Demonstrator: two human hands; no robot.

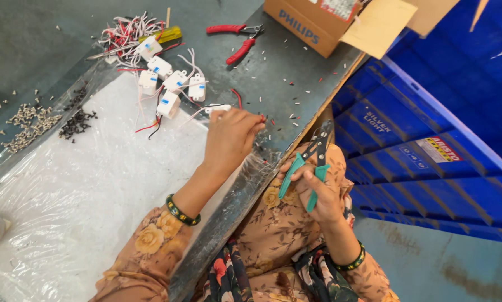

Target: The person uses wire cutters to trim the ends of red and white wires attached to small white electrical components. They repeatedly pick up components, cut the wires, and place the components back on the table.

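Gripping teal cutters (312, 168), white modules (167, 84) nearby, red pliers (237, 40) beyond

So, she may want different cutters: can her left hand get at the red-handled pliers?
Probably yes: the left hand is on the bench, and only wire scraps lie between it and the red-handled pliers.

- Grey metal workbench (49, 33) carried a clear plastic sheet (94, 184).
- White wired modules (170, 84), red-handled pliers (234, 39), screw piles (30, 123) and a cardboard box (309, 22) lay on it.

Teal-handled cutters (312, 168) in right hand (318, 193)
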